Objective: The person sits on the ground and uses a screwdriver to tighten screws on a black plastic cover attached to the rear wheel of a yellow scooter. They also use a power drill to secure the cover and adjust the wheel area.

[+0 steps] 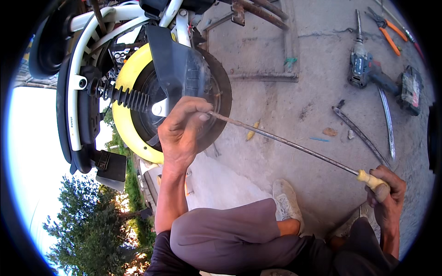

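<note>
Long screwdriver (285, 141) stretched between the two hands, its long axis running aslant from the near right to the farther left. At the near end, the right hand (389, 186) is clamped on the yellow handle, fingers and thumb closed round it. The shaft leads leftward and away from that hand, held clear of the ground, to the left hand (179, 133), whose thumb and fingers are pinched together on the brownish end. That tip is mostly covered by the fingers, so its shape cannot be told. The left hand is the nearer one to the wheel (223, 92); it appears in front of the tyre, but whether it touches cannot be told.

Nearest of all are the wearer's bent knee (216, 230) and, just beyond, a pale shoe (287, 204) on rough, stained grey concrete (276, 170). Past the shaft, a small stone (329, 131) and a thin blue strip (319, 139) lie apart. To the right, a dark bar (361, 133) and a shiny bar (387, 126) lie with their near ends close together. Farther off are a cordless drill (361, 69) and orange-handled pliers (386, 34). On the left stands a white-framed vehicle (73, 106) with a black coil spring (126, 97); trees (87, 225) and bright sky show at the left edge. A rusty metal frame (264, 77) lies at the far side.
</note>
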Demonstrator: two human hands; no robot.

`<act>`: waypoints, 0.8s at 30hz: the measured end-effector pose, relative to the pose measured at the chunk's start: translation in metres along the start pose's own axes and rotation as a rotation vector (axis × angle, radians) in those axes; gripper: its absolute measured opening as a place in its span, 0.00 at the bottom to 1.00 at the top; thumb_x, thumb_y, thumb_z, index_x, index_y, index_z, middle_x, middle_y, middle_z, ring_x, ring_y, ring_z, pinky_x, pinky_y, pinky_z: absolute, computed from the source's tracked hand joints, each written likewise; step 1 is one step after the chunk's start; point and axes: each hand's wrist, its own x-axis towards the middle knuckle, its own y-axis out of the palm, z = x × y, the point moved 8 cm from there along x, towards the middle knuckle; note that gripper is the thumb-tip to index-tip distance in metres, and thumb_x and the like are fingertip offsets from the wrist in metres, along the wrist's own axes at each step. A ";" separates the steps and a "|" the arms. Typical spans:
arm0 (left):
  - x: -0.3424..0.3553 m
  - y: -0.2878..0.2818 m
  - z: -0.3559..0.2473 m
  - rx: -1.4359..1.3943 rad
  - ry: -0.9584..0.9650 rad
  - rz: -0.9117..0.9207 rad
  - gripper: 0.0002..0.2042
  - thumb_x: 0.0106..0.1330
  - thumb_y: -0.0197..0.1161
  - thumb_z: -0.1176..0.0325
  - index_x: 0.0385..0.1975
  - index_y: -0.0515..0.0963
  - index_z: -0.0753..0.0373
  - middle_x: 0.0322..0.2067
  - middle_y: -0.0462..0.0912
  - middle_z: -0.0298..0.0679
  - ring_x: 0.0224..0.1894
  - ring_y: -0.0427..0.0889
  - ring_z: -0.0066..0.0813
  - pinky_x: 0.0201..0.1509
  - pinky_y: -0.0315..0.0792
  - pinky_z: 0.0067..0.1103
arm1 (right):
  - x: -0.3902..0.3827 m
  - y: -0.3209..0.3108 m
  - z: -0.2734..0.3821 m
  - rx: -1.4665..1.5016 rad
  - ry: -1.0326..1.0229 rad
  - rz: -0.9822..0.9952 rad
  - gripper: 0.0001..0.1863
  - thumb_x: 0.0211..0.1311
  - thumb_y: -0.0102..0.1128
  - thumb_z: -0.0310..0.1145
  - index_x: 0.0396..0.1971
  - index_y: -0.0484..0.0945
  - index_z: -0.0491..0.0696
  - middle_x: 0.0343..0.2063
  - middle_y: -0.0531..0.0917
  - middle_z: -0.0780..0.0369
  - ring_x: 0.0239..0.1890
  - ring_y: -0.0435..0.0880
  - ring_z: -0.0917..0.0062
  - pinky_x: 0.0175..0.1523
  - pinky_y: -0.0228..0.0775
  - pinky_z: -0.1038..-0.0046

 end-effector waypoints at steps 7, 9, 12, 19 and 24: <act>-0.005 0.000 0.002 -0.036 -0.043 -0.002 0.07 0.71 0.59 0.83 0.43 0.84 0.72 0.43 0.84 0.39 0.44 0.79 0.23 0.51 0.72 0.18 | -0.003 -0.002 0.001 -0.010 -0.006 -0.009 0.22 0.68 0.74 0.46 0.49 0.88 0.42 0.28 0.80 0.61 0.22 0.76 0.86 0.24 0.68 0.82; -0.007 0.000 0.002 -0.081 -0.066 -0.015 0.07 0.72 0.59 0.82 0.44 0.84 0.72 0.43 0.83 0.39 0.44 0.79 0.23 0.51 0.72 0.18 | -0.004 -0.002 0.000 -0.010 -0.006 -0.008 0.22 0.68 0.74 0.46 0.48 0.88 0.42 0.28 0.80 0.61 0.21 0.76 0.86 0.24 0.67 0.82; -0.009 0.001 0.005 -0.080 -0.044 -0.006 0.07 0.72 0.60 0.82 0.44 0.84 0.72 0.43 0.83 0.40 0.44 0.79 0.23 0.52 0.72 0.19 | -0.004 -0.001 0.000 -0.017 -0.003 -0.003 0.21 0.69 0.73 0.45 0.49 0.88 0.42 0.28 0.80 0.61 0.21 0.75 0.86 0.24 0.67 0.82; -0.012 -0.002 0.002 -0.015 0.005 0.013 0.07 0.71 0.60 0.83 0.43 0.84 0.72 0.43 0.84 0.41 0.45 0.80 0.25 0.53 0.73 0.21 | -0.005 -0.004 -0.004 0.006 0.059 -0.024 0.22 0.69 0.72 0.45 0.48 0.87 0.40 0.28 0.80 0.61 0.20 0.74 0.86 0.23 0.65 0.83; -0.015 0.002 -0.002 0.048 0.039 0.071 0.05 0.74 0.64 0.78 0.44 0.82 0.72 0.43 0.83 0.41 0.46 0.78 0.27 0.55 0.72 0.22 | -0.006 -0.007 -0.009 0.024 0.080 -0.039 0.23 0.68 0.73 0.45 0.48 0.87 0.39 0.28 0.80 0.61 0.20 0.74 0.86 0.23 0.65 0.83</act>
